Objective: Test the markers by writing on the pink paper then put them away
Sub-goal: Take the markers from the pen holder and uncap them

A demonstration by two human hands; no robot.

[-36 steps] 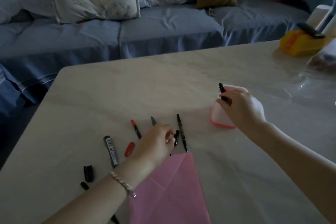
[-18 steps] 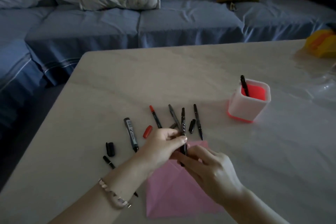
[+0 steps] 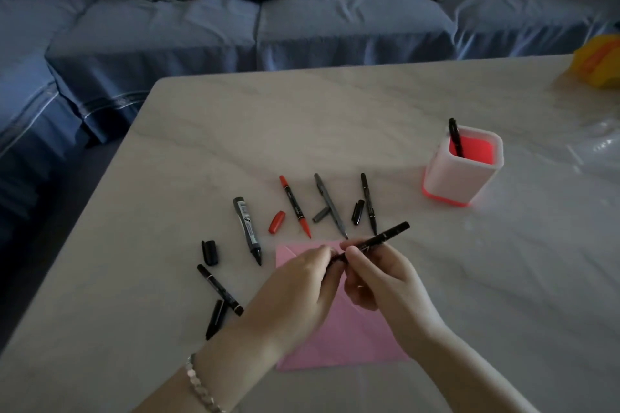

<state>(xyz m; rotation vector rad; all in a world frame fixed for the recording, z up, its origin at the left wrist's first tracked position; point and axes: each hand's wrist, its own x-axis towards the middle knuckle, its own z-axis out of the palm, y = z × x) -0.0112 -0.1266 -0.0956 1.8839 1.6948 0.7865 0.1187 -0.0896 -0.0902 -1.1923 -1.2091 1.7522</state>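
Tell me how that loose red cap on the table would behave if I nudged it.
The red cap looks small and rounded, so it would probably roll or skitter on the smooth table. It is likely very light, being a short plastic-looking piece lying apart from the red marker.

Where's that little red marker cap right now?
Head view, left of centre: the small red plastic cap lies between the thick black marker and the red-tipped marker.

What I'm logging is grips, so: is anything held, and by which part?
One black marker, in both hands: the left hand pinches its near end, the right hand grips its middle; the far end sticks out free.
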